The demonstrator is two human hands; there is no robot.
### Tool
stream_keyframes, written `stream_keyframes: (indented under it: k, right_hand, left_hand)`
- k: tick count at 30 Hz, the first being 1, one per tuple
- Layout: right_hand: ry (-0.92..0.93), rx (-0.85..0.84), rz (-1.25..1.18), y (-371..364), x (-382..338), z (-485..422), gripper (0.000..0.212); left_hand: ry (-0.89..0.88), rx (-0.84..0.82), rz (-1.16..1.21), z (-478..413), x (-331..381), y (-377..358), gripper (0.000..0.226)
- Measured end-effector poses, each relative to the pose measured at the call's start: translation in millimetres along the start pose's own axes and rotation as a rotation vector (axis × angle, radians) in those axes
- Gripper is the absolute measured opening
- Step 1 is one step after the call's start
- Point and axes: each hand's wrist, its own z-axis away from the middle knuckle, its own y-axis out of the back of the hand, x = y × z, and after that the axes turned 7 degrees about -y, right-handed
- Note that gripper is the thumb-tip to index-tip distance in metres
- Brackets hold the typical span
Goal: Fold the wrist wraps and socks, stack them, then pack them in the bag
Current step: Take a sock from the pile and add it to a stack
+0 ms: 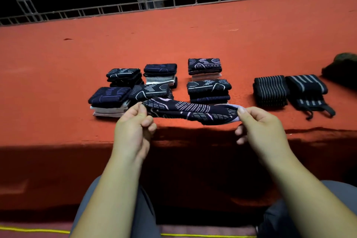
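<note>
Over red carpet, sock (taut) spans left hand, right hand.

The dark bundle is cut off at the right edge.

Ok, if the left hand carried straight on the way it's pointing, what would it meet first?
Most likely the folded sock pile just beyond it. The left hand pinches one end of the stretched sock. Its height is unclear, so it could pass over.
</note>
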Motion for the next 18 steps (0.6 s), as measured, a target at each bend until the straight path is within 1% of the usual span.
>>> stream_keyframes:
  k: [1,3,5,7,9,11,12,14,16,17,18]
  right_hand:
    - [-0.017,0.02,-0.053,-2,0,-1,0.029]
    - [-0.061,0.044,-0.192,-5,-1,0,0.027]
    - [-0.093,0.005,-0.269,-5,1,2,0.027]
    - [-0.101,-0.077,-0.232,-5,1,6,0.023]
    - [-0.099,-0.153,-0.173,-5,0,10,0.012]
    - [-0.037,-0.173,-0.084,-4,-3,12,0.004]
    - [0.006,-0.163,-0.025,-4,-3,14,0.005]
    - [0.075,-0.151,0.044,-2,-4,15,0.008]
    - [0.12,-0.17,0.019,-2,-5,18,0.009]
    - [0.135,-0.183,-0.001,-2,-5,20,0.01]
    - [0.146,-0.201,-0.012,-3,-5,20,0.011]
  left_hand:
    - [-0.049,0.012,-0.081,-1,-2,-1,0.011]
    - [-0.199,-0.043,-0.387,1,-8,-2,0.011]
    - [-0.309,-0.198,-0.649,9,-14,-5,0.011]
    - [-0.33,-0.383,-0.75,20,-15,-6,0.015]
    - [-0.408,-0.589,-0.874,30,-10,-6,0.018]
    - [-0.48,-0.744,-0.983,35,-4,-6,0.011]
    - [-0.474,-0.767,-0.977,37,-2,-6,0.009]
    - [-0.47,-0.71,-0.929,37,-3,-5,0.012]
    - [-0.521,-0.621,-0.969,35,-6,-5,0.01]
    - [-0.518,-0.619,-0.98,35,-8,-6,0.012]
    - [-0.481,-0.65,-0.973,35,-10,-8,0.019]
